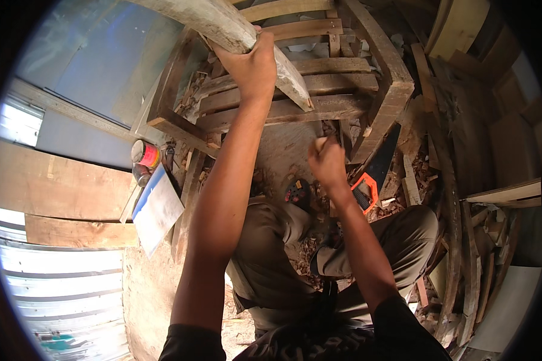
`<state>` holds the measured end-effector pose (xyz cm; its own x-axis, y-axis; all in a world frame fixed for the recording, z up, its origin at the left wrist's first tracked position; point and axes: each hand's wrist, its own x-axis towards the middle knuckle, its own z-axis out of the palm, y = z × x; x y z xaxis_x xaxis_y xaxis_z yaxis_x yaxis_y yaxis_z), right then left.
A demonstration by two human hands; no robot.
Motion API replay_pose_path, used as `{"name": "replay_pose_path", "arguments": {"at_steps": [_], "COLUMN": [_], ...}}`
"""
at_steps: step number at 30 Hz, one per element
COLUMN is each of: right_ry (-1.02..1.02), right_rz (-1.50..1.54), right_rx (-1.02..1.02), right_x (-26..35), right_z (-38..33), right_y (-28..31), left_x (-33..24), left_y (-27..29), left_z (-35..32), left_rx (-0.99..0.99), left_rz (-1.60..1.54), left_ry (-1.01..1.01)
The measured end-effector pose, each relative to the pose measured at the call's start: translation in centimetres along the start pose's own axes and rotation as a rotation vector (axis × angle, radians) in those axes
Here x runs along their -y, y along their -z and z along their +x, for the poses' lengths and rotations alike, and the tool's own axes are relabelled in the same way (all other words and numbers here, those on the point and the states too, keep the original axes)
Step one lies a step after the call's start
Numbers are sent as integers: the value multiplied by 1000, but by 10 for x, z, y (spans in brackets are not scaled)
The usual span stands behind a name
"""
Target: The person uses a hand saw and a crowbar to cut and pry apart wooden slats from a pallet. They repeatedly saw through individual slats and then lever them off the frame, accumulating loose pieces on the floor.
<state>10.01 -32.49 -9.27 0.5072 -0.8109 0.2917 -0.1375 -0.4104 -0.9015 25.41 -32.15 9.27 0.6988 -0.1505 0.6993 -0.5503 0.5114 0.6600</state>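
My left hand (250, 69) is wrapped round a rough, pale wooden beam (214, 23), which slants from the upper left down to the right. The beam's lower end lies over a slatted wooden chair frame (334, 84), and I cannot tell whether they touch. My right hand (328, 161) is closed in front of the frame, apart from the beam. A small pale bit shows at its fingers, but what it is stays unclear. Just right of that hand, a handsaw with an orange handle (372, 191) and a dark blade (384, 157) leans against the frame's side.
Wood chips and offcuts litter the ground round my legs and shoe (297, 194). At the left are a red-and-yellow can (146, 154) and a blue-and-white sheet (156, 210). Long timbers (454, 259) lie along the right. Boards (66, 186) and corrugated metal (72, 289) line the left.
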Motion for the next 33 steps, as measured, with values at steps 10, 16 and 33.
{"name": "replay_pose_path", "arguments": {"at_steps": [10, 16, 33], "right_ry": [38, -28, -148], "right_rz": [346, -111, 304], "right_rx": [-129, 124, -5], "right_x": [75, 5, 98], "right_z": [10, 21, 30], "right_y": [20, 7, 43], "left_x": [13, 12, -3], "left_y": [20, 17, 15], "left_z": [7, 8, -4], "left_rx": [-13, -22, -37], "left_rz": [25, 87, 39], "left_ry": [-46, 6, 57]}}
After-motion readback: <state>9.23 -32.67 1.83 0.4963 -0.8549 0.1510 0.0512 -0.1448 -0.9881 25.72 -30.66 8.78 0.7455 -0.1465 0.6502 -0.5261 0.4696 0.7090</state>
